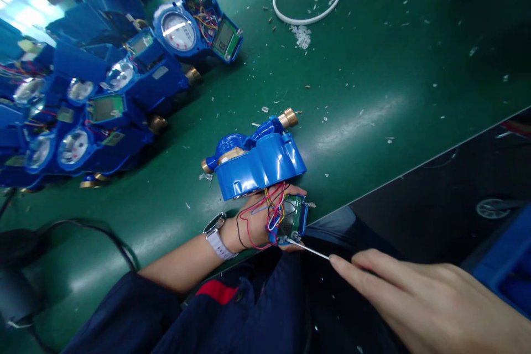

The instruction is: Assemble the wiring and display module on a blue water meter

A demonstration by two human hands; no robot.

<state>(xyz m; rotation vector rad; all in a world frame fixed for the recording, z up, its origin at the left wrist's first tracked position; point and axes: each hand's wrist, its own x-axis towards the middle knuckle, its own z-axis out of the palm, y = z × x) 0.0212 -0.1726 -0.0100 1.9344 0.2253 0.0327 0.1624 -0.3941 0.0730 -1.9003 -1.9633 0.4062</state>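
My left hand, with a watch on its wrist, is closed round a small display module: a green circuit board with a screen in a blue housing. Red, black, yellow and white wires run from the module to a blue water meter, which lies on its side on the table with brass pipe ends. My right hand pinches a thin metal tool. Its tip meets the near edge of the module; whether it is a screwdriver or tweezers I cannot make out.
Several similar blue meters crowd the left of the green table. One opened meter stands apart from them. A white cable and whitish scraps lie at the back. A black cable crosses the near left.
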